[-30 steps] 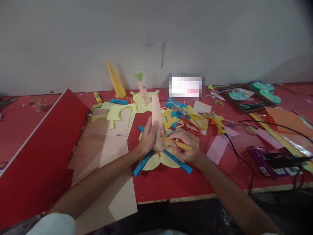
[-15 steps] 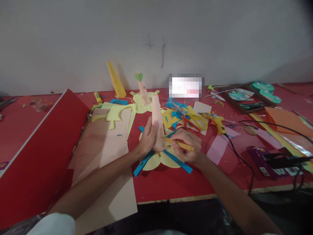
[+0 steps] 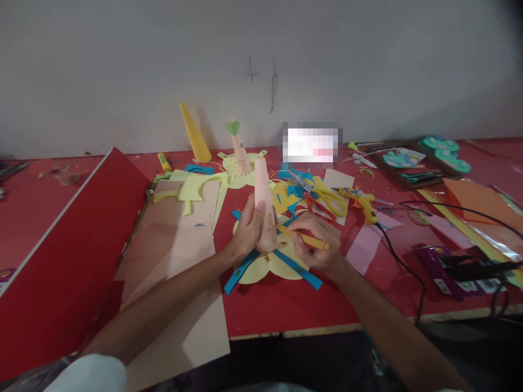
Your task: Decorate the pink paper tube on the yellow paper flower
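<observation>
My left hand (image 3: 248,226) is wrapped round a pale pink paper cone (image 3: 262,188) that stands upright with its narrow end up. Gold-brown lettering runs up the cone's right side. In my right hand (image 3: 316,239) is a yellow marker pen (image 3: 309,240), its tip close to the lettering; I cannot tell whether it touches. Beneath the cone lies a pale yellow petal-shaped paper base (image 3: 255,275). Blue paper strips (image 3: 297,269) with small gold marks stick out from it. Behind stands a similar pink cone (image 3: 242,155) topped with a green heart.
Beige sheets (image 3: 175,305) and a red board (image 3: 77,256) lie left. Right of the hands are scissors (image 3: 327,197), a yellow glue gun (image 3: 363,204) with its cord, and a purple power strip (image 3: 443,272). A yellow cone (image 3: 195,133) stands near the wall.
My right hand has shifted slightly right with the marker, whose tip has moved up and right along the cone. My left hand holds the cone as before.
</observation>
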The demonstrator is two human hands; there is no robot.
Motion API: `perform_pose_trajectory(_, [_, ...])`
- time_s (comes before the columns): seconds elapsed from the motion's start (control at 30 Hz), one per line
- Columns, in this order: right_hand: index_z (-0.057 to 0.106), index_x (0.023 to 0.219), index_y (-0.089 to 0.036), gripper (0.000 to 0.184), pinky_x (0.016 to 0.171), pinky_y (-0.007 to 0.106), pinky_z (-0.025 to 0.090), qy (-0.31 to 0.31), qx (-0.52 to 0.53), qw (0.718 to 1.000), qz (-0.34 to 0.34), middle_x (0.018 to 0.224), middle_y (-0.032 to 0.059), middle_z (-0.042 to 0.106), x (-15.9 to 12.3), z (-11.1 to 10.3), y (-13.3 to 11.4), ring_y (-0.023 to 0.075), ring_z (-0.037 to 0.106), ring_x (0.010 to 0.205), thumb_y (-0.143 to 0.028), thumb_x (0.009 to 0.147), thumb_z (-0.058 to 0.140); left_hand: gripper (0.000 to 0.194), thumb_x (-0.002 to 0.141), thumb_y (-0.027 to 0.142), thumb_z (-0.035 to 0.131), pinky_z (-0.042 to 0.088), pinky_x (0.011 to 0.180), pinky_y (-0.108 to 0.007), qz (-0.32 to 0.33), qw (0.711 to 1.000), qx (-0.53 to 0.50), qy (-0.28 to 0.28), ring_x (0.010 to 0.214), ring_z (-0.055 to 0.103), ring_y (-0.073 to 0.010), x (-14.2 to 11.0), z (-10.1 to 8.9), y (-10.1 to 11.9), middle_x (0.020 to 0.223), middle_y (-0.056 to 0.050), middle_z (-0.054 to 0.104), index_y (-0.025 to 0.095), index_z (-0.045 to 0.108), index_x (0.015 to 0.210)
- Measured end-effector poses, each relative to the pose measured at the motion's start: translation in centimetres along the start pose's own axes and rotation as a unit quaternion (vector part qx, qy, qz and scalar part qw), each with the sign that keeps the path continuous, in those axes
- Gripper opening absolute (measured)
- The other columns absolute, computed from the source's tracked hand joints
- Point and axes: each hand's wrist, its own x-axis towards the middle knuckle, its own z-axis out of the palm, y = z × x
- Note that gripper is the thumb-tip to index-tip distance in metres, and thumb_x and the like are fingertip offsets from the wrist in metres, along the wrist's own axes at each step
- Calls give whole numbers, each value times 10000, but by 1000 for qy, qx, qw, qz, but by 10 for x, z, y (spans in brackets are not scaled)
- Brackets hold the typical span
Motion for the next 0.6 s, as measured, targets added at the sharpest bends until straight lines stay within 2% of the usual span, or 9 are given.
perform_pose_trajectory(0.2, [631,1018,-232,194,618,310,568,-34,50,998,13,779,28,684,-3,2,2,176,656,667,-117,867,588,416,1006,638,485,503,704,-299,7,1000,0,1,693,609,-151,1,-1,-2,784,3,619,230,522,1076])
perform_pose_trajectory(0.43, [630,967,-238,170,598,296,535,-23,34,999,18,729,7,660,-2,-1,1,166,617,628,-115,862,577,443,988,672,492,496,676,-309,2,1000,2,-1,671,608,-163,1,-2,-1,777,-5,621,234,517,1046])
perform_pose_trajectory(0.6, [626,974,-232,169,577,287,524,-59,76,995,20,725,9,633,-1,0,-1,165,615,633,-118,856,587,415,993,642,511,501,645,-286,-3,1000,-2,5,656,611,-149,0,-1,0,776,6,624,235,519,1074])
